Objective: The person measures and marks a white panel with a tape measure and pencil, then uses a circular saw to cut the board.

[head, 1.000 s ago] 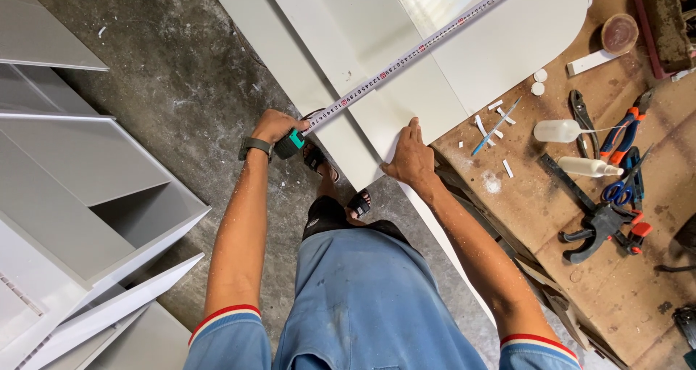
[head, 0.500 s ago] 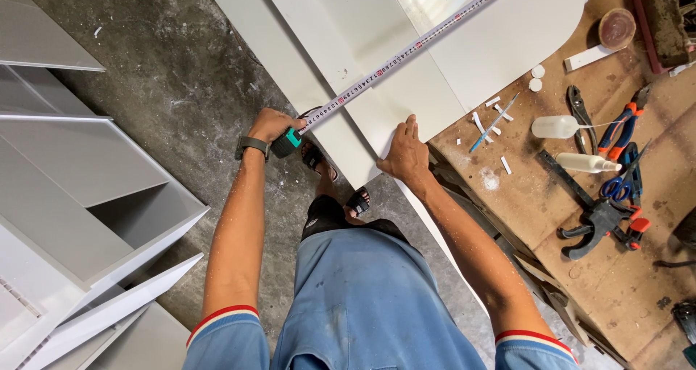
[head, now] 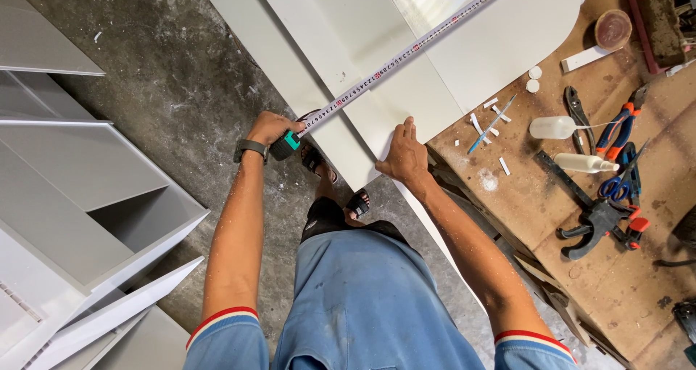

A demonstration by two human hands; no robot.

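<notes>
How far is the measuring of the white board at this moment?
Done: the tape blade is pulled out across the white board to beyond the picture's top edge. In hand: the left hand holds the tape measure case just off the board's near edge, and the right hand presses flat on the board's corner. Left: no mark shows on the board; the pencil lies untouched on the workbench.

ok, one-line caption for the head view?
Left hand holds a tape measure stretched across a white panel; right hand presses the panel's corner beside a tool-strewn workbench.
</notes>
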